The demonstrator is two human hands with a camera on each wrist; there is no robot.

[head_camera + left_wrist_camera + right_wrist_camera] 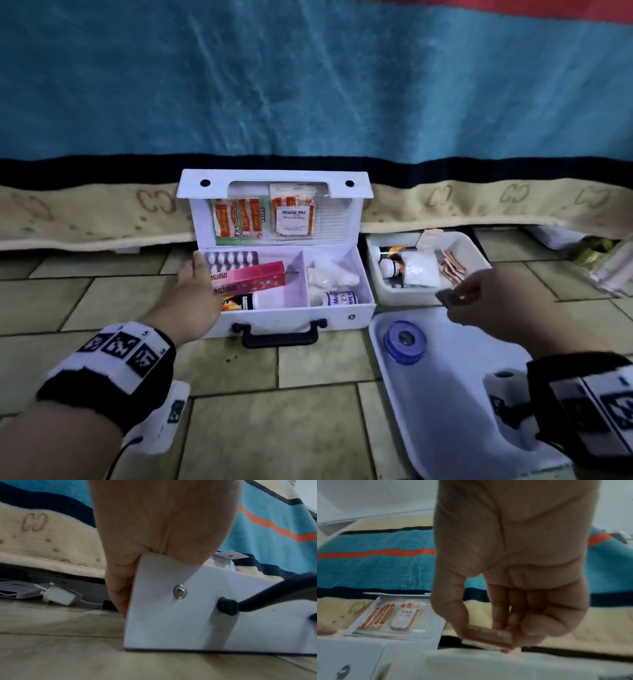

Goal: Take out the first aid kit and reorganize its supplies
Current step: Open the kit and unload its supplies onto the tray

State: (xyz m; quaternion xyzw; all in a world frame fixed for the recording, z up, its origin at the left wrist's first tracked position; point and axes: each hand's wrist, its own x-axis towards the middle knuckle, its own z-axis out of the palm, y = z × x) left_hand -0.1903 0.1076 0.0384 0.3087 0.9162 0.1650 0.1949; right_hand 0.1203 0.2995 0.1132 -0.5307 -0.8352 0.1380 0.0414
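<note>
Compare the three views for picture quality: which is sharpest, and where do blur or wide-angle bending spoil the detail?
Head view: sharpest, the "Alcohol Pad" label in the first aid kit is legible, though the floor tiles bow. Left wrist view: the left hand is soft, too close. Right wrist view: blurriest; the right hand and its small packet are smeared.
</note>
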